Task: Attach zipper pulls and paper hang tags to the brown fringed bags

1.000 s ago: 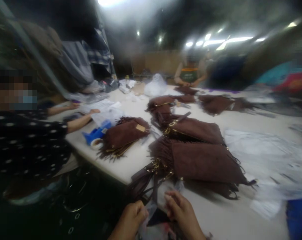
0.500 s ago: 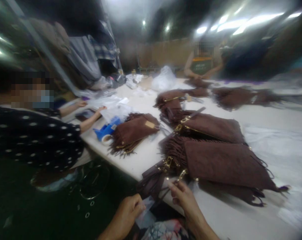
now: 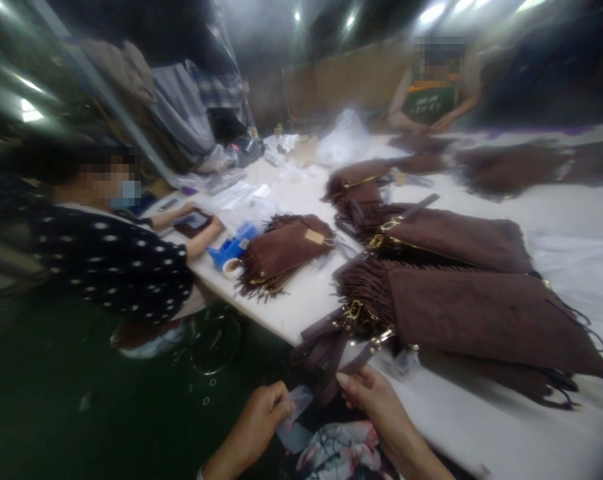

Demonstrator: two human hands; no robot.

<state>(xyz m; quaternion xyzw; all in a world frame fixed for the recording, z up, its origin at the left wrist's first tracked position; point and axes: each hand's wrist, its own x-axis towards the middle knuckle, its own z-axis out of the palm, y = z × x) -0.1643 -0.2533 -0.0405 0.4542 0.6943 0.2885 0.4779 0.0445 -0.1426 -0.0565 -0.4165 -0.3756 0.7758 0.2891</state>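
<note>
My left hand (image 3: 261, 417) is closed, pinching a small clear plastic piece (image 3: 294, 419) just off the table's near edge. My right hand (image 3: 371, 399) is closed on a brown strap (image 3: 354, 365) that hangs from the nearest brown fringed bag (image 3: 471, 320). That bag lies flat on the white table (image 3: 311, 293), its gold clasps (image 3: 354, 310) facing me.
More brown fringed bags (image 3: 446, 233) lie stacked behind it, and one smaller bag (image 3: 286, 250) to the left beside a blue tape dispenser (image 3: 231, 250). A person in a dotted dark top (image 3: 106, 260) sits at left; another person (image 3: 431, 93) works at the far end. White plastic bags (image 3: 346, 137) lie at the back.
The view has shifted left and down, so the bags sit further right. My right hand has moved from the plastic piece up to the bag's strap. My left hand keeps the plastic piece.
</note>
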